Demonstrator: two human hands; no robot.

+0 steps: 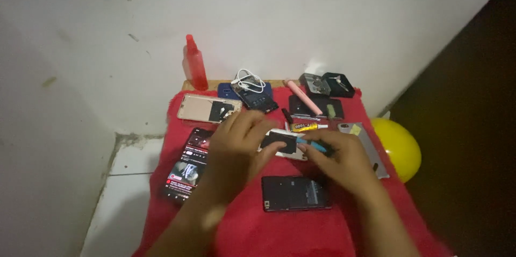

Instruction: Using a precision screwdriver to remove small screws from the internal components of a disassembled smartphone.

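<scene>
Dim room: scuffed white wall (279,15), pale tiled floor (126,182)

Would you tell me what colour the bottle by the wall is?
The bottle is red, seen in the head view.

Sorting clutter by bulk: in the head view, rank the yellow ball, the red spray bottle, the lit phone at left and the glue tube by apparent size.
1. Yellow ball, though partly hidden by the table.
2. Lit phone, nearer the camera, so close to the ball and unsure.
3. Red spray bottle, farther back.
4. Glue tube, clearly smallest.
</scene>
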